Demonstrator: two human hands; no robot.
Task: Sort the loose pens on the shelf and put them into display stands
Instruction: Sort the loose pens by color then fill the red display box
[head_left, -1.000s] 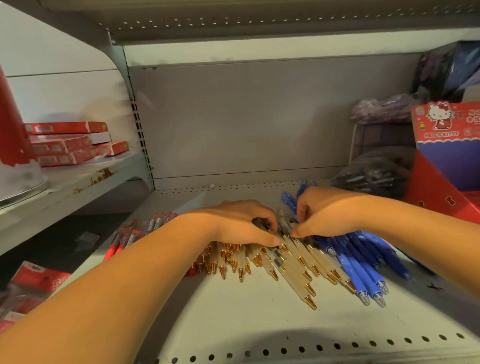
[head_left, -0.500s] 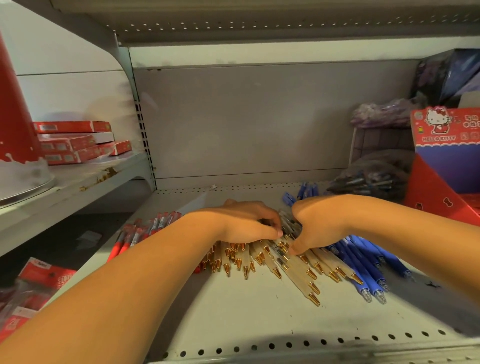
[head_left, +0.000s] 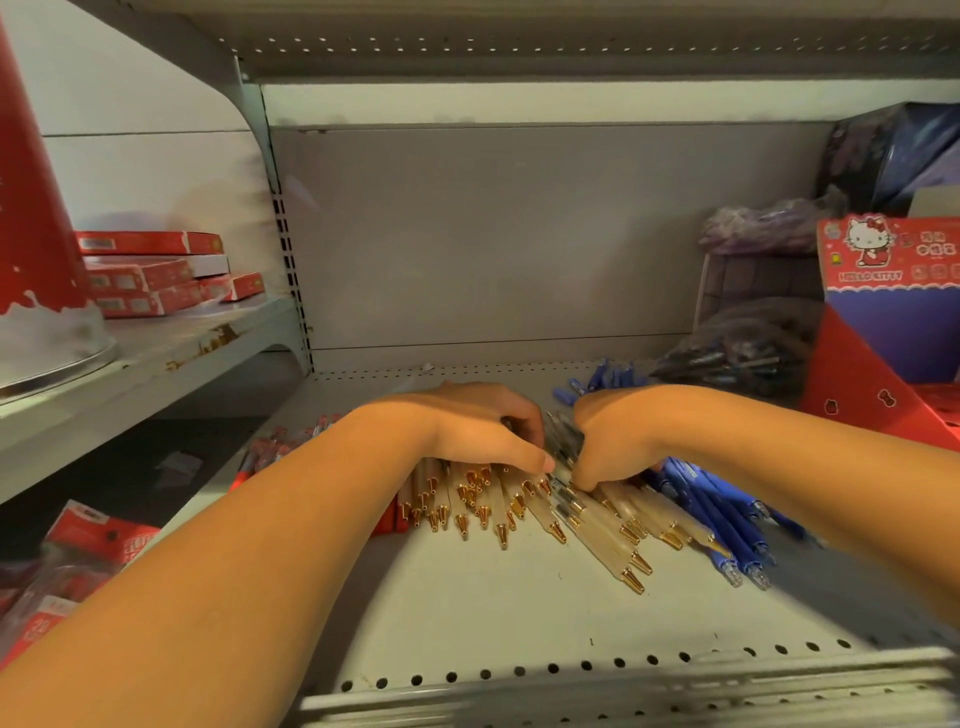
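Observation:
Loose pens lie in a fan on the grey shelf (head_left: 467, 613). Beige pens with gold tips (head_left: 597, 535) fill the middle, blue pens (head_left: 722, 519) lie to their right, and red pens (head_left: 270, 452) show at the left behind my forearm. My left hand (head_left: 478, 426) rests palm down on the beige pens, fingers curled around some of them. My right hand (head_left: 618, 436) sits close beside it, fingertips pinching pens at the centre of the pile. A red Hello Kitty display stand (head_left: 883, 312) stands at the right.
Bags of pens (head_left: 743, 348) lie at the back right, with a purple bag (head_left: 769, 223) above them. Red flat boxes (head_left: 150, 275) are stacked on the neighbouring left shelf beside a large red and white object (head_left: 36, 249). Red packets (head_left: 78, 551) sit lower left.
Both hands have drawn closer together over the beige pens and slid slightly toward me, bunching the pens. The camera has shifted a little.

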